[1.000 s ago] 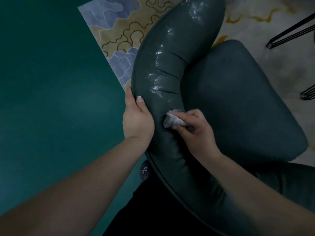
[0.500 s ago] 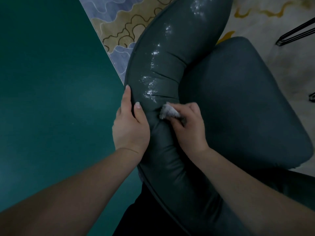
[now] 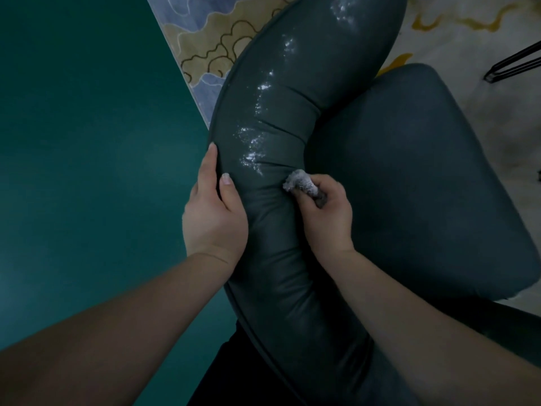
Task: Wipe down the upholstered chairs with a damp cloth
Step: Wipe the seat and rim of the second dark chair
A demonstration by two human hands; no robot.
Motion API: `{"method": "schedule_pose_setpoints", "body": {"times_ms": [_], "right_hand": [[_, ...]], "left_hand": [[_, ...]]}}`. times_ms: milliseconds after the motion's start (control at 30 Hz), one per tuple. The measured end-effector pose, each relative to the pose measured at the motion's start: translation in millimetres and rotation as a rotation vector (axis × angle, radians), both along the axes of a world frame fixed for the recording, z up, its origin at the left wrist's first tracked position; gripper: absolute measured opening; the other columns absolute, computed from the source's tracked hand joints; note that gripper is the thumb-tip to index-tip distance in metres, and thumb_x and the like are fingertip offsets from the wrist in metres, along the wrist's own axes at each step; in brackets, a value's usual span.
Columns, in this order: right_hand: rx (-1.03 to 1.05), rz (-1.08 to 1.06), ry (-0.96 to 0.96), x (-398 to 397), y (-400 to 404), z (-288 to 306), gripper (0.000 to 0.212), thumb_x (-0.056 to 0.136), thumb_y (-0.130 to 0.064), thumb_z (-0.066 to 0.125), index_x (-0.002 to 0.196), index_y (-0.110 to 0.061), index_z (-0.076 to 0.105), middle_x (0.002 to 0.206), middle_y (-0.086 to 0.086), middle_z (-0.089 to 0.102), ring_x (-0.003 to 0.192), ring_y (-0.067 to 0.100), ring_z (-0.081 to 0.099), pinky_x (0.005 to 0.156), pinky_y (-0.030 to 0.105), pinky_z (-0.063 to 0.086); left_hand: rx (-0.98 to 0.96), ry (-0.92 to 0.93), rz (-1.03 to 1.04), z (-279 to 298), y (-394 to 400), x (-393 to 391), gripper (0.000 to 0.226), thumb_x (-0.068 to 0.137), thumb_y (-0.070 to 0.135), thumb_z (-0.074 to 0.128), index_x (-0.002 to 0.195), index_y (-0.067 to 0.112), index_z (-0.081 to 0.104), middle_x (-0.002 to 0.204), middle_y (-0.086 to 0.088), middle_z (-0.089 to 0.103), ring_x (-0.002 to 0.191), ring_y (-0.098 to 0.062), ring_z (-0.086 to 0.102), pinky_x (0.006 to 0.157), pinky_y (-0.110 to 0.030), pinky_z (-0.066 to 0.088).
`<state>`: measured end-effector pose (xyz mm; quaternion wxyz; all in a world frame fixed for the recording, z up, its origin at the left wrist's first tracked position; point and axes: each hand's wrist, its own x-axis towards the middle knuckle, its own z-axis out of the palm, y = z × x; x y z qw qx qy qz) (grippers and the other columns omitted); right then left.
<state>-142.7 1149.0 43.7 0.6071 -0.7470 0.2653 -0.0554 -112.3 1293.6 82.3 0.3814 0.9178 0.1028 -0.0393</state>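
The cloth (image 3: 301,184) is a small pale wad, bunched tight; I judge it light, soft and wet, so it needs only a pinch to hold. It sits pressed against the curved padded backrest (image 3: 281,127) of the dark upholstered chair (image 3: 409,177), at the near end of a wet, glistening trail that runs to the far right along the top of the roll. My right hand (image 3: 328,218) has its fingers curled round the wad, knuckles up. The covering looks smooth and slick where wet, with soft padding that creases under pressure. My left hand (image 3: 213,218) lies just left of the cloth, thumb on top and fingers over the outer edge, bracing the backrest. The seat lies to the right, a patterned rug (image 3: 210,33) beyond.
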Motion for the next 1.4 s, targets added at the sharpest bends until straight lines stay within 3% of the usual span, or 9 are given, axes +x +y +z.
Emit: {"method": "schedule_pose_setpoints", "body": {"times_ms": [133,233,400,600,733,967,1067,1200,1400], "right_hand": [[0.099,0.063,0.003,-38,-6,-3,0.032,0.082,-0.007,0.072,0.088,-0.037,0.067,0.1,0.006,0.062,0.095,0.013,0.062,0.089,0.023,0.047],[0.079,0.093,-0.002,-51,-9,-2,0.042,0.08,-0.002,0.072,0.084,-0.044,0.066,0.098,0.002,0.062,0.092,0.009,0.061,0.087,0.018,0.046],[-0.015,0.036,-0.045,5,-1,4,0.028,0.082,-0.011,0.071,0.084,-0.036,0.061,0.097,0.002,0.059,0.089,0.005,0.057,0.081,0.013,0.042],[-0.169,0.162,-0.142,33,7,15,0.025,0.083,-0.023,0.071,0.107,-0.023,0.065,0.103,0.002,0.054,0.092,-0.008,0.051,0.085,0.005,0.037],[-0.198,0.27,-0.241,3,12,12,0.031,0.084,-0.023,0.069,0.113,-0.013,0.066,0.102,0.007,0.052,0.097,-0.001,0.054,0.092,0.013,0.041],[-0.27,0.128,-0.205,99,15,20,0.027,0.087,-0.02,0.067,0.114,-0.016,0.065,0.106,0.002,0.044,0.097,0.007,0.049,0.089,0.001,0.03],[-0.282,0.205,-0.224,89,15,23,0.032,0.087,-0.019,0.067,0.119,-0.017,0.064,0.106,0.003,0.045,0.096,0.006,0.049,0.089,-0.001,0.029],[-0.358,0.355,-0.331,37,19,17,0.038,0.083,-0.014,0.071,0.12,-0.012,0.065,0.099,0.004,0.047,0.091,0.007,0.051,0.09,0.006,0.036],[-0.438,0.302,-0.331,101,19,22,0.032,0.083,-0.018,0.071,0.115,-0.019,0.069,0.097,-0.001,0.043,0.094,0.02,0.053,0.09,0.013,0.038]], "left_hand": [[-0.01,0.014,0.017,0,-1,-1,0.047,0.101,0.03,0.034,0.147,0.04,0.029,0.138,0.003,0.052,0.118,-0.021,0.053,0.092,-0.02,0.033],[-0.018,0.003,0.014,0,0,0,0.047,0.101,0.031,0.033,0.146,0.041,0.029,0.14,0.003,0.051,0.119,-0.021,0.053,0.093,-0.022,0.035],[-0.03,-0.018,0.022,-1,1,-1,0.049,0.096,0.035,0.031,0.145,0.042,0.031,0.135,0.003,0.055,0.112,-0.022,0.057,0.092,-0.027,0.042],[-0.076,-0.038,0.045,-2,2,-1,0.047,0.098,0.031,0.032,0.144,0.039,0.036,0.134,0.005,0.056,0.113,-0.013,0.056,0.091,-0.017,0.038],[-0.102,-0.034,0.064,-1,1,-1,0.047,0.098,0.03,0.032,0.143,0.039,0.037,0.128,0.004,0.06,0.105,-0.016,0.059,0.088,-0.022,0.042],[-0.105,-0.047,0.068,-1,0,-2,0.05,0.093,0.034,0.03,0.142,0.04,0.038,0.123,0.001,0.063,0.1,-0.022,0.061,0.089,-0.029,0.047],[-0.102,-0.034,0.071,-1,0,-2,0.051,0.093,0.034,0.029,0.142,0.041,0.038,0.126,0.002,0.062,0.103,-0.023,0.061,0.09,-0.028,0.046],[-0.099,-0.042,0.057,2,0,-2,0.051,0.093,0.033,0.03,0.143,0.038,0.038,0.132,0.002,0.059,0.109,-0.02,0.059,0.09,-0.026,0.045],[-0.105,-0.051,0.068,2,0,-2,0.05,0.093,0.033,0.03,0.143,0.038,0.038,0.131,0.003,0.059,0.109,-0.021,0.059,0.093,-0.031,0.047]]}}
